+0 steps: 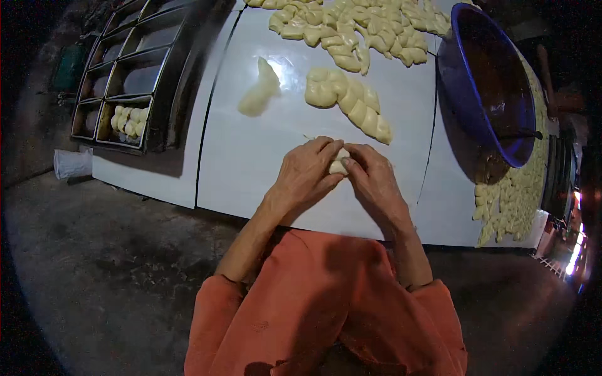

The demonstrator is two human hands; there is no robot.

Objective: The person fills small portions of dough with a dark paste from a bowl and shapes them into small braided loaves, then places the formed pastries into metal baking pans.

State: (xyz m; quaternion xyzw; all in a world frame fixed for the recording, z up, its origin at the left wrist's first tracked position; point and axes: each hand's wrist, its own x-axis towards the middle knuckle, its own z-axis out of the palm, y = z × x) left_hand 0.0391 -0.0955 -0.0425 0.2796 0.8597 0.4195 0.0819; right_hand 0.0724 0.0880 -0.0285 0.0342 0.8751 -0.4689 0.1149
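1. While looking first at the fingers, saw them clamped from both sides on a small dough piece [339, 164], with left hand [305, 169] and right hand [376, 174] equally near, both touching.
2. Found the right thumb [353, 168] on the dough, the left thumb [330, 181] at its near end.
3. Could not tell the true long axis, because of fingers covering the edges; judged the visible part as pointing roughly away from the body.
4. Saw near, beyond the fingers on the white table [235, 156], a row of dough pieces [360, 111], slanting from far left to near right.
5. Noticed farther out a dough pile [382, 31], with a blue basin [461, 95] rightward and a divided tin [139, 78] leftward.
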